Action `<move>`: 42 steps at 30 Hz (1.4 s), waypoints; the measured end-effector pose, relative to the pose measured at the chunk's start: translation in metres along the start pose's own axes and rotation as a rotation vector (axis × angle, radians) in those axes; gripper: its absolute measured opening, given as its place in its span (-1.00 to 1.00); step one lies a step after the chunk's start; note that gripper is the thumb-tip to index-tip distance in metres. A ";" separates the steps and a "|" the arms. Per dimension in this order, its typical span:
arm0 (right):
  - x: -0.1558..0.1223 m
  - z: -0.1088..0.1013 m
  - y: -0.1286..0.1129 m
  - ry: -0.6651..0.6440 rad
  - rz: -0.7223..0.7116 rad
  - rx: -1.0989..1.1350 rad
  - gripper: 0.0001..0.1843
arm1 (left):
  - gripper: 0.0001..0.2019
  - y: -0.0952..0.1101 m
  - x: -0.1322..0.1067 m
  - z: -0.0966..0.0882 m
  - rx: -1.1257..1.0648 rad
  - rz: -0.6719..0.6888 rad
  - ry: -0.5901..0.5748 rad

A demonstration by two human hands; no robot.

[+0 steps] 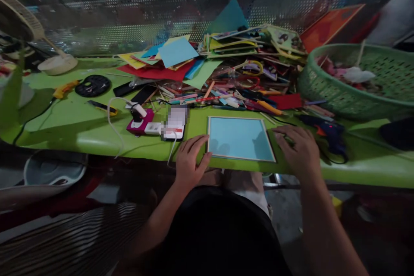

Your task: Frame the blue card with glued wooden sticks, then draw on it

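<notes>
A light blue rectangular sheet [239, 138] edged with thin pale sticks lies flat on the green tabletop [77, 138] in front of me. At its left edge rests my left hand [191, 161], fingers stretched out and thumb apart, the fingertips by the border. My right hand [299, 151] hovers just beyond the right edge with its fingers loosely bent and apart; I see nothing held in it. Right of that hand lies a dark blue glue gun [334, 133] with an orange part. Left of my left hand are a phone [176, 123] and a magenta-and-white power strip [142, 123].
Coloured paper [177, 51], sticks and pens [226, 95] pile up behind the sheet. A green plastic basket [365, 95] stands at the right. Leftward lie a utility knife [101, 107], a black ring-shaped object [92, 85] and a fan [58, 64]. A white cable [173, 148] hangs over the front edge.
</notes>
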State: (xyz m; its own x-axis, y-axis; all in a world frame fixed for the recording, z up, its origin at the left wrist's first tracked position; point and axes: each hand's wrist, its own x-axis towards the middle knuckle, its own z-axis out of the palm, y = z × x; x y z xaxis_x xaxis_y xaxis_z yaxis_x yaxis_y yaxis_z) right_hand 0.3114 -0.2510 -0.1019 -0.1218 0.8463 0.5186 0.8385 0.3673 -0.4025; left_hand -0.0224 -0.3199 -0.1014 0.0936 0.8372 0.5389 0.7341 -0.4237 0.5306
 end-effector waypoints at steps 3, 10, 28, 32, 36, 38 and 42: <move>-0.001 -0.002 0.000 -0.015 0.039 0.035 -0.68 | -0.66 0.003 0.002 -0.006 -0.062 -0.009 -0.021; -0.001 -0.004 0.004 -0.009 0.191 0.190 -0.69 | -0.69 0.000 0.028 -0.017 -0.117 0.062 -0.188; 0.010 -0.010 0.004 -0.063 0.360 0.116 -0.78 | -0.55 -0.027 0.055 -0.009 0.069 0.296 -0.502; 0.015 -0.007 0.008 -0.057 0.343 0.041 -0.80 | -0.57 -0.036 0.049 0.001 0.142 0.418 -0.420; 0.011 -0.004 0.005 -0.056 0.419 0.003 -0.73 | -0.53 -0.038 0.048 0.008 0.175 0.461 -0.367; 0.009 -0.004 0.001 -0.056 0.447 -0.003 -0.69 | -0.56 -0.037 0.051 0.007 0.187 0.457 -0.395; 0.029 -0.011 -0.011 -0.076 0.281 -0.086 -0.62 | -0.61 -0.031 0.059 0.001 0.159 0.418 -0.442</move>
State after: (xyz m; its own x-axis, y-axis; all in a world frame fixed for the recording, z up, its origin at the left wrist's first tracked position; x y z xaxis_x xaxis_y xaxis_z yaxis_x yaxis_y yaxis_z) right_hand 0.3047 -0.2352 -0.0743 0.0849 0.9379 0.3364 0.8863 0.0832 -0.4556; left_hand -0.0390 -0.2574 -0.0865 0.6390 0.6900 0.3400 0.6630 -0.7181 0.2116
